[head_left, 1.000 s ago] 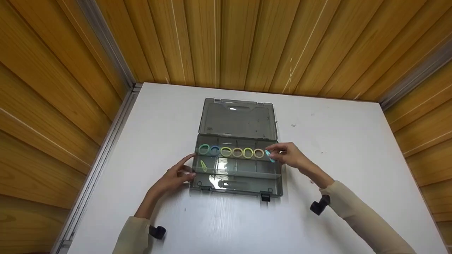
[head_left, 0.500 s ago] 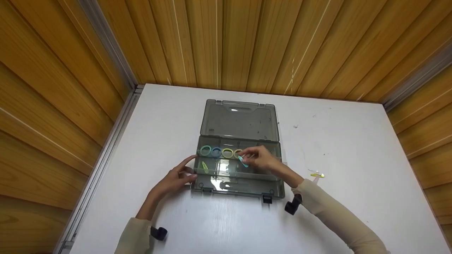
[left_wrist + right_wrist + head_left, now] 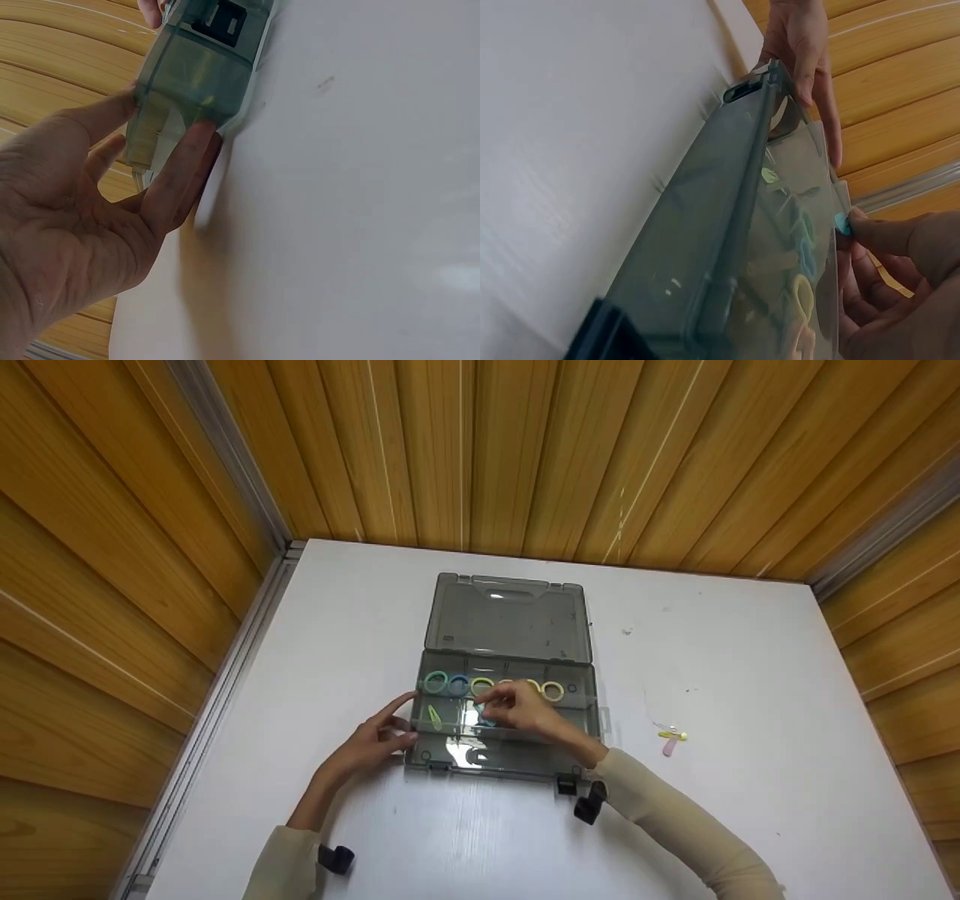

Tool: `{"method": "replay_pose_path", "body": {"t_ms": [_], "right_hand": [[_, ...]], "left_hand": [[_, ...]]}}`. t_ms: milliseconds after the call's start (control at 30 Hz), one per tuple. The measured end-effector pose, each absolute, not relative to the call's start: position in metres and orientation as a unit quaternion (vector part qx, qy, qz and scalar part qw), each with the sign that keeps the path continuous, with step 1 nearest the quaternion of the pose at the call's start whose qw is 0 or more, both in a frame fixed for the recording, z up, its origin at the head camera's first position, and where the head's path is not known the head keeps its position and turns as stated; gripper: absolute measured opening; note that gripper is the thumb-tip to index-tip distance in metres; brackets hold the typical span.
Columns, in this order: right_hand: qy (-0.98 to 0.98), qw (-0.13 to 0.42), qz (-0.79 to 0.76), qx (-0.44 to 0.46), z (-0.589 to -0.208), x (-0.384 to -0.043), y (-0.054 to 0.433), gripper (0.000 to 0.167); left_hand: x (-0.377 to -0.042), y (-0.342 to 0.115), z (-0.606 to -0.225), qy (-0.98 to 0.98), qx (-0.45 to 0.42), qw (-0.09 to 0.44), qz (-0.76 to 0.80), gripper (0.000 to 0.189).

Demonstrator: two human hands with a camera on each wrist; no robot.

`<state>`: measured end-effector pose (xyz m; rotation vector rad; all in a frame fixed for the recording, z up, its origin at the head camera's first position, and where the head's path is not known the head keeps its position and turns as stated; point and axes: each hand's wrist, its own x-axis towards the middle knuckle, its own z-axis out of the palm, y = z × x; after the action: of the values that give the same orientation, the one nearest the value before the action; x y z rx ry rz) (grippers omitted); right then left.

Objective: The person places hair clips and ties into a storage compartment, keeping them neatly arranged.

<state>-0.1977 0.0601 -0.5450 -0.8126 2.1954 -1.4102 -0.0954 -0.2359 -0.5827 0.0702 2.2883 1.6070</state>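
A translucent grey compartment box (image 3: 510, 754) lies open on the table. My left hand (image 3: 373, 741) touches its left side with spread fingers; in the left wrist view, the fingers (image 3: 176, 176) lie nearly straight against the box's end. My right hand (image 3: 517, 711) is over the middle row and pinches a turquoise hair clip (image 3: 843, 223) between thumb and fingers. Close to the left hand, a light green hair clip (image 3: 434, 718) lies in the middle row's left compartment. Round hair ties, among them a teal one (image 3: 436, 682) and a blue one (image 3: 460, 685), line up behind; my right hand partly covers them.
The box's lid (image 3: 510, 619) lies folded back towards the wood-panelled wall (image 3: 502, 457). Right of the box, a yellow clip (image 3: 673, 735) and a pink clip (image 3: 669, 747) lie on the white table (image 3: 735, 682). A black latch (image 3: 566, 784) juts from the box's front edge.
My right hand has carried the turquoise hair clip leftward from the box's right edge to over the middle row. The clips on the table at right have come into sight. My left hand stays put.
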Motion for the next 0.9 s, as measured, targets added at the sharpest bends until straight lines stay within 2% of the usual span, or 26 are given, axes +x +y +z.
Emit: {"method": "replay_pose_path", "body": {"t_ms": [333,667,900], "right_hand": [[0.796,0.186,-0.510,-0.267,-0.554,-0.194,0.041,0.021],[0.845,0.123,-0.454,-0.254,-0.565,-0.191,0.021,0.012],[0.860,0.128,-0.435,-0.235,-0.567,-0.190,0.021,0.010]], "left_hand": [[-0.094,-0.235,-0.581,0.798,0.018,0.171,0.577,0.074],[-0.096,-0.235,-0.583,0.799,0.021,0.170,0.576,0.074],[-0.096,-0.235,-0.584,0.799,0.020,0.175,0.575,0.073]]}}
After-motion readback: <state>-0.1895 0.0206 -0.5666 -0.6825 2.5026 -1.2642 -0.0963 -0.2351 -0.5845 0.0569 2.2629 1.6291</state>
